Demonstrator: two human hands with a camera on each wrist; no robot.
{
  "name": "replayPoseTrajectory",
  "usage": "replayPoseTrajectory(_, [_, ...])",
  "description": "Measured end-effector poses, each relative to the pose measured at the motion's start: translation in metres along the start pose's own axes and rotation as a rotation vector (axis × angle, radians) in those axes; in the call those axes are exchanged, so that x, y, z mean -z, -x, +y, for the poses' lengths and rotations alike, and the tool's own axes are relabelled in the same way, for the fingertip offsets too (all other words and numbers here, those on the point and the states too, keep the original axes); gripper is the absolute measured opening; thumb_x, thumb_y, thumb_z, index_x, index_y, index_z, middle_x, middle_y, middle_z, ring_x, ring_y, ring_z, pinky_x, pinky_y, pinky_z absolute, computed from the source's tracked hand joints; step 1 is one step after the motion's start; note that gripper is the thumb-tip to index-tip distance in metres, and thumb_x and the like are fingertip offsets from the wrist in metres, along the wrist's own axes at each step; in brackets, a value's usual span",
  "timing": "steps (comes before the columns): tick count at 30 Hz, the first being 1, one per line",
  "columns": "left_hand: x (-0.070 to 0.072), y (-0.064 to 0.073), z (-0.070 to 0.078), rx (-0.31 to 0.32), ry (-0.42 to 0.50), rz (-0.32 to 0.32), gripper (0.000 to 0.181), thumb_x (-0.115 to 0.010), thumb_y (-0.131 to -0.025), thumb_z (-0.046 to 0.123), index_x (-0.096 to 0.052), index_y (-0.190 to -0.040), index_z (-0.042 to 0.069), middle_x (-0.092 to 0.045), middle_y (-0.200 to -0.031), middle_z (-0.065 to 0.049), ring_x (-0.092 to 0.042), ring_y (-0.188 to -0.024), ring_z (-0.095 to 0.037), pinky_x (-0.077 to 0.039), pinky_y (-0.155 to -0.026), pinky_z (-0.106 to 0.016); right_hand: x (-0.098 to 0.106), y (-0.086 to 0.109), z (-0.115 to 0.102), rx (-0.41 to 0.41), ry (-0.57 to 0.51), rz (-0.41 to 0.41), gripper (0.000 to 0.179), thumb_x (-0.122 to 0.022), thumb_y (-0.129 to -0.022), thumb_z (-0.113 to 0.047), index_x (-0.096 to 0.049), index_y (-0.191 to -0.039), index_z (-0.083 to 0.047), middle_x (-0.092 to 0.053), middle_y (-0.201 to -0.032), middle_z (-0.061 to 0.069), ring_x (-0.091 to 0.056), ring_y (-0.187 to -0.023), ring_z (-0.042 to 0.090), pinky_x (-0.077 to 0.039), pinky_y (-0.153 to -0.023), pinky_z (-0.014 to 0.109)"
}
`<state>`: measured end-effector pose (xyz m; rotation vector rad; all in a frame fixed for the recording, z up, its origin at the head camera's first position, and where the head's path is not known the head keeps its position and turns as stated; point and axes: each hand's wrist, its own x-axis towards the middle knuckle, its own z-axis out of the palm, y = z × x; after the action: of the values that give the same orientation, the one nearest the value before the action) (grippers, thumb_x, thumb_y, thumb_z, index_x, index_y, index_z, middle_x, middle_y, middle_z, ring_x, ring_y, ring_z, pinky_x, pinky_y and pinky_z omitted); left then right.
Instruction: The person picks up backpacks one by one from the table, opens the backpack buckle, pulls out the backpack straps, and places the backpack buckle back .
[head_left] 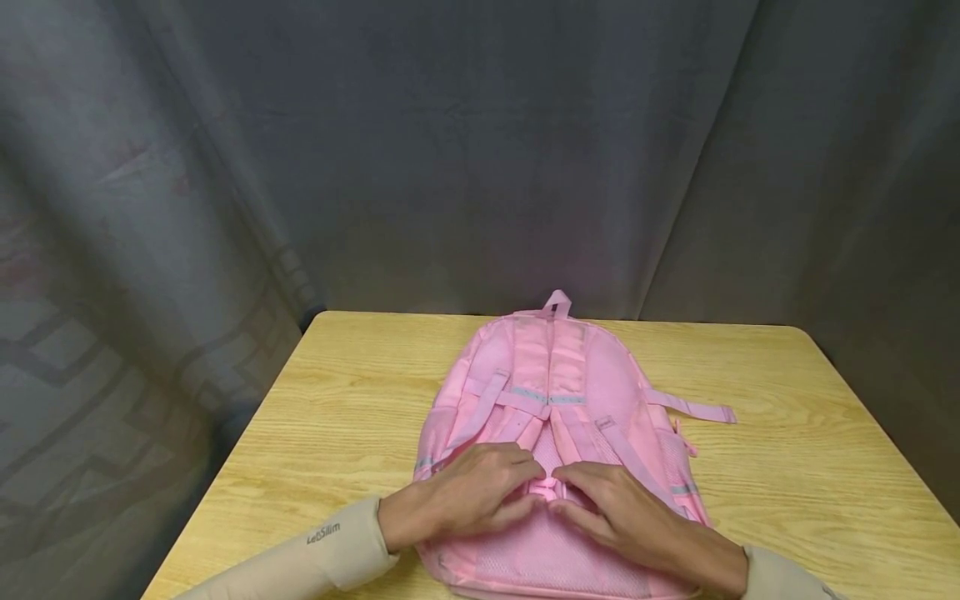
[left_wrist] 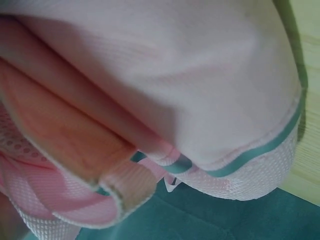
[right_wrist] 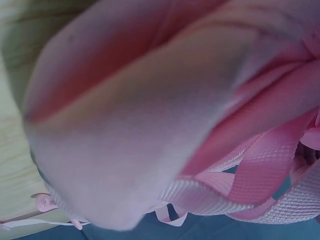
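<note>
A pink backpack [head_left: 540,550] lies on the table with its shoulder straps [head_left: 568,367] facing up and its top loop [head_left: 557,303] toward the back. Over its lower middle, my left hand [head_left: 483,487] and right hand [head_left: 618,504] meet fingertip to fingertip. Each pinches one side of a small bright pink buckle [head_left: 546,488], partly hidden by the fingers. In the left wrist view, pink fabric [left_wrist: 200,85] and a loop of webbing [left_wrist: 132,185] fill the picture. The right wrist view shows bag fabric [right_wrist: 125,145] and curving webbing straps [right_wrist: 270,165] close up.
The wooden table [head_left: 352,375] extends on both sides of the bag. A loose strap end [head_left: 701,410] sticks out to the right, above a pink zipper pull [head_left: 688,446]. Grey curtains [head_left: 480,167] hang behind and beside the table.
</note>
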<state>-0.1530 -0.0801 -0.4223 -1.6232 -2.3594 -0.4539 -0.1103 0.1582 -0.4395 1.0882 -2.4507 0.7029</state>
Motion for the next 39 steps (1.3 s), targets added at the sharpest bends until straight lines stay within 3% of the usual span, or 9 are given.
replayPoseTrajectory(13, [0.0004, 0.0002, 0.0009, 0.008, 0.0, 0.004, 0.021, -0.063, -0.095, 0.029, -0.07, -0.106, 0.013, -0.066, -0.092, 0.008, -0.061, -0.083, -0.003, -0.05, -0.079, -0.014, -0.0005, -0.0001, 0.0023, 0.026, -0.022, 0.013, 0.019, -0.073, -0.091, -0.023, -0.07, -0.105, -0.011, -0.071, -0.096, -0.008, -0.066, -0.089, 0.003, -0.052, -0.081, 0.018])
replayPoseTrajectory(21, [0.0006, 0.0017, -0.0015, 0.029, 0.027, 0.001, 0.016, -0.065, -0.092, 0.023, -0.07, -0.103, 0.013, -0.067, -0.09, 0.007, -0.062, -0.081, -0.004, -0.05, -0.079, -0.012, 0.0038, 0.001, 0.0044, 0.006, -0.088, 0.016, 0.018, -0.074, -0.088, -0.016, -0.07, -0.105, -0.014, -0.067, -0.092, -0.013, -0.055, -0.081, -0.006, -0.046, -0.072, 0.012])
replayPoseTrajectory(31, [0.0032, 0.0033, -0.0019, 0.06, 0.027, 0.009, 0.02, -0.066, -0.092, 0.026, -0.071, -0.105, 0.012, -0.068, -0.094, 0.005, -0.063, -0.084, -0.006, -0.051, -0.083, -0.015, 0.0061, 0.0026, 0.0061, -0.044, -0.122, 0.005, 0.019, -0.076, -0.085, -0.015, -0.07, -0.103, -0.014, -0.057, -0.082, -0.019, -0.047, -0.072, -0.007, -0.04, -0.065, 0.007])
replayPoseTrajectory(39, [0.0045, 0.0034, -0.0019, 0.082, 0.023, -0.007, 0.02, -0.065, -0.093, 0.024, -0.071, -0.107, 0.011, -0.069, -0.097, 0.004, -0.065, -0.088, -0.008, -0.052, -0.086, -0.017, 0.0076, 0.0037, 0.0082, -0.04, -0.16, 0.025, 0.019, -0.076, -0.084, -0.012, -0.069, -0.102, -0.015, -0.051, -0.077, -0.021, -0.046, -0.068, -0.007, -0.039, -0.062, 0.005])
